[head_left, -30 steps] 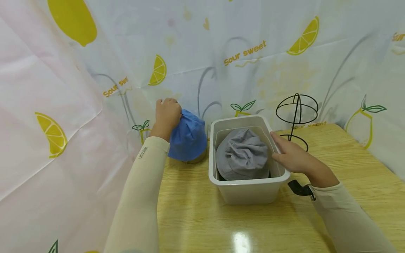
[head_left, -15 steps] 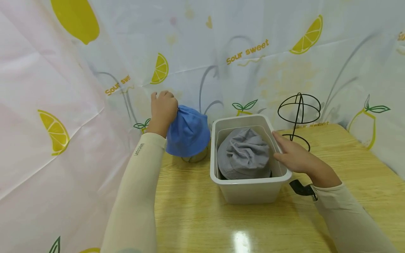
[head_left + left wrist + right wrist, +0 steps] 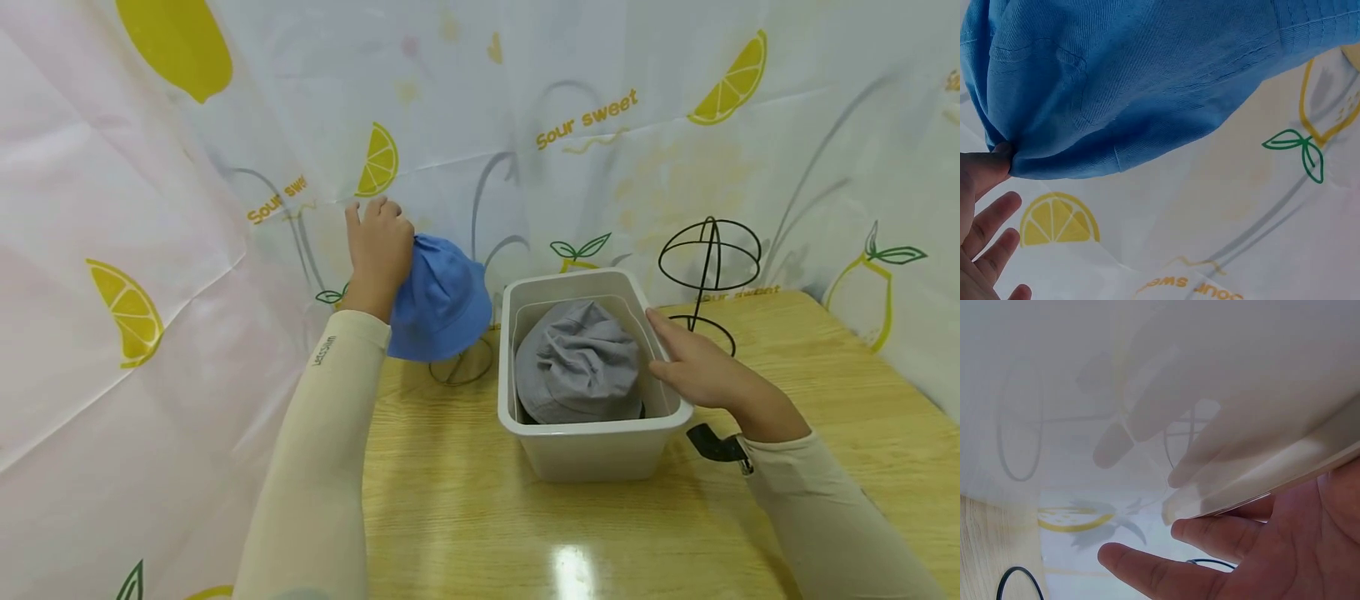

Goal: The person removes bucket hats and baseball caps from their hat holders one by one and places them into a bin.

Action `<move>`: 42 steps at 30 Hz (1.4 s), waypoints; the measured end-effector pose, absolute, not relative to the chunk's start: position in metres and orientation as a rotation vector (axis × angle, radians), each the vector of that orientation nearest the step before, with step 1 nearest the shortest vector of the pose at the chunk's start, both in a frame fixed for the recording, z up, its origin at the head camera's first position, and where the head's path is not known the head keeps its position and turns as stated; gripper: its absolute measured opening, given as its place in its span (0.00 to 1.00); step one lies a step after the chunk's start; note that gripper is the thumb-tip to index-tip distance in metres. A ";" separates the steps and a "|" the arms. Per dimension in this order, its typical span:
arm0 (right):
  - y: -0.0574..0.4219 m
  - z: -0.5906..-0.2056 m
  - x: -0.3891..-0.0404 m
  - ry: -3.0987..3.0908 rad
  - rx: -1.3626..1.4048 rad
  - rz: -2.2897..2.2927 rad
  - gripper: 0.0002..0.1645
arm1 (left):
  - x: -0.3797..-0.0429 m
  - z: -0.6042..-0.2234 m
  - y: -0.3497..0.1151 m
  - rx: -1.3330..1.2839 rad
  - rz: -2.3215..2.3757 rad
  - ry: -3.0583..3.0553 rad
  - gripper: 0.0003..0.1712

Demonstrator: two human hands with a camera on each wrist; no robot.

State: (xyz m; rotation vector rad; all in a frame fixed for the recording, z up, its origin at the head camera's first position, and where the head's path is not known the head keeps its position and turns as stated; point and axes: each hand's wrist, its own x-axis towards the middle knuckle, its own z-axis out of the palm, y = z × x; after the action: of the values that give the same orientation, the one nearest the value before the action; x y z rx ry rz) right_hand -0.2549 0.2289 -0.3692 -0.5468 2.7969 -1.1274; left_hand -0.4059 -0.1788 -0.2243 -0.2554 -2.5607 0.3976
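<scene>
My left hand [image 3: 381, 254] pinches the crown of a blue bucket hat [image 3: 438, 300] at the back left. In the left wrist view the thumb and a finger meet on the hat's cloth [image 3: 1135, 81], while the other fingers [image 3: 997, 215] spread loose. The hat hangs over a wire stand [image 3: 461, 371], whose round base shows below the brim. My right hand [image 3: 701, 367] grips the right rim of a white plastic bin [image 3: 592, 454], thumb over the inside and fingers outside. Within the bin lies a crumpled grey bucket hat [image 3: 588, 362].
A bare black wire hat stand [image 3: 708, 271] stands behind my right hand. Everything rests on a wooden table [image 3: 465, 517]. A lemon-print cloth [image 3: 450, 100] hangs behind and along the left side.
My left hand has raised the blue hat up and slightly left, uncovering more of the stand's base ring. The right hand and the bin have stayed in place.
</scene>
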 end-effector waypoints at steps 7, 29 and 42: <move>0.230 -0.369 -0.256 2.799 -0.541 -1.124 0.49 | -0.405 -0.215 -0.174 -0.294 0.354 -2.475 0.24; 0.228 -0.370 -0.255 2.805 -0.534 -1.104 0.49 | -0.391 -0.175 -0.169 -0.266 0.377 -2.468 0.19; 0.230 -0.369 -0.256 2.835 -0.562 -1.060 0.49 | -0.384 -0.155 -0.168 -0.218 0.310 -2.425 0.20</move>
State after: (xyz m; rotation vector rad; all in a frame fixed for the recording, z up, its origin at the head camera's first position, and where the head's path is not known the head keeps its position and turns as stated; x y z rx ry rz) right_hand -0.2564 0.2299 -0.3686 -0.5620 2.8347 -1.0604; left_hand -0.3837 -0.1679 -0.1546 -0.2184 -2.4255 0.3099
